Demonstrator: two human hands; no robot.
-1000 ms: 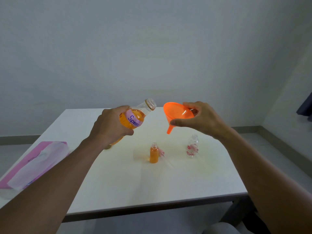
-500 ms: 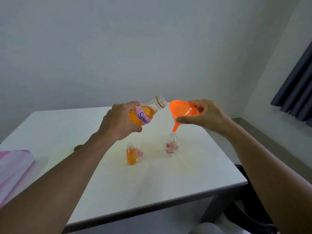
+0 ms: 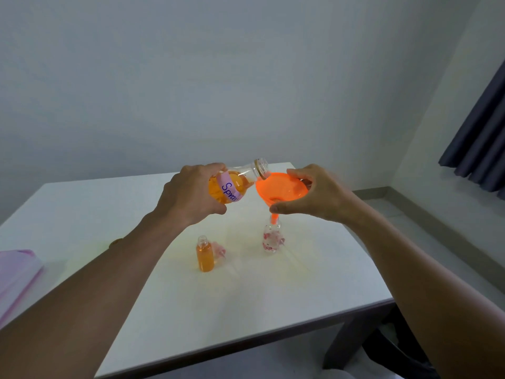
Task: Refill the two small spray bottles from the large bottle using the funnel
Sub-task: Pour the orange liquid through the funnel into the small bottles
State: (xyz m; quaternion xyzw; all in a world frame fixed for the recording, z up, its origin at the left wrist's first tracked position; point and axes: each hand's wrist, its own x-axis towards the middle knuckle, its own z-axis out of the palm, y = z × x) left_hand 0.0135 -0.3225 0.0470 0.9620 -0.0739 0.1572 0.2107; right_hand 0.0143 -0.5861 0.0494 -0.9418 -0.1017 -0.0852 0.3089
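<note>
The left hand (image 3: 191,195) grips the large bottle (image 3: 235,184) round its labelled body, tilted, its open mouth at the rim of the orange funnel (image 3: 281,190); the right hand (image 3: 314,195) pinches that rim, thumb in front, fingers behind. The funnel's spout meets the neck of the clear small bottle (image 3: 271,237), upright on the white table (image 3: 246,310); the filled small bottle (image 3: 205,257) stands uncapped near its left.

One wide-angle camera on the person's head looks forward and down, close over the white rectangular desk (image 3: 246,310). The left hand (image 3: 191,195) and right hand (image 3: 314,198) meet mid-frame. A plain pale wall (image 3: 218,77) fills 12 o'clock, and a dark grey curtain (image 3: 481,138) hangs at 3 o'clock.
</note>
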